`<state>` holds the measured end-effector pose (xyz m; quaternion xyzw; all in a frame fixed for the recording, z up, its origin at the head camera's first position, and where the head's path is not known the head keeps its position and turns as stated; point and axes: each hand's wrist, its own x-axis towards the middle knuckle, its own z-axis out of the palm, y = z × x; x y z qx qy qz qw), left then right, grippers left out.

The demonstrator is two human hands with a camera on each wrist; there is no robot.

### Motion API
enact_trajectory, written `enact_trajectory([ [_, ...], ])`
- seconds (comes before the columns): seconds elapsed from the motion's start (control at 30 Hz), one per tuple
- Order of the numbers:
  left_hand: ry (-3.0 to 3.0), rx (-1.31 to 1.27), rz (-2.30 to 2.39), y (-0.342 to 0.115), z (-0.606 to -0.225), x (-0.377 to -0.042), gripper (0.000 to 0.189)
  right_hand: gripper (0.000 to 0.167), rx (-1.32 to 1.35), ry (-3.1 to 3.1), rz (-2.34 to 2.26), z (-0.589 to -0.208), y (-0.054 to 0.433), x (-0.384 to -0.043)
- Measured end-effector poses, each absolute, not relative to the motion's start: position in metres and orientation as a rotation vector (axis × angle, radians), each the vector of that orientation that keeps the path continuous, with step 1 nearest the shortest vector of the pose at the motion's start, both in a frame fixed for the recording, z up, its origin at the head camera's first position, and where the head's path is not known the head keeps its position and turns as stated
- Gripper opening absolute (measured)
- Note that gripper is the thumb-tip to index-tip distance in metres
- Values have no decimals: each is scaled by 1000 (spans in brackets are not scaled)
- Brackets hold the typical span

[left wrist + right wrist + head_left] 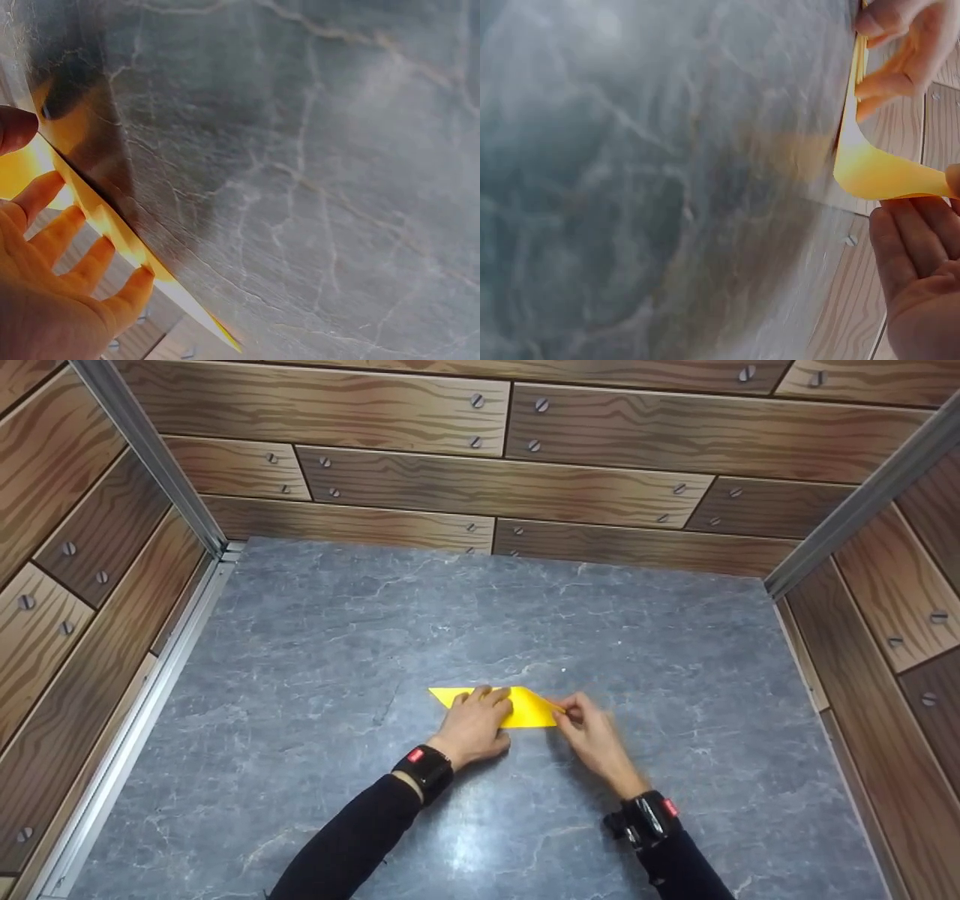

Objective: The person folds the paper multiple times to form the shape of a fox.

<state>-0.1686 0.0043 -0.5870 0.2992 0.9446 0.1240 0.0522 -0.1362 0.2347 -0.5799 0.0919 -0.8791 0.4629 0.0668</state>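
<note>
Wood-patterned walls (397, 472) stand around a grey marbled surface (300, 622). On this surface, in front of you, lies a yellow sheet (531, 710). Your left hand (474, 727) presses it down with fingers spread and not curled. Your right hand (598, 741) pinches its right end between thumb and fingers; there the sheet bends up from the surface. Both your wrists wear black bands (427, 774).

Walled top and sides with plank-patterned panels (405, 416); cornered upper left and right by metal posts (152, 450); laid centrally with grey marbling (315, 637).
</note>
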Motion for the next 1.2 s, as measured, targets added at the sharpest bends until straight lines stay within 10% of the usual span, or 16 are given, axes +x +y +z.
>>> enact_trajectory([
  [1.2,2845,855,461,2,-583,-171,64,15,746,-2771,921,-595,213,-117],
])
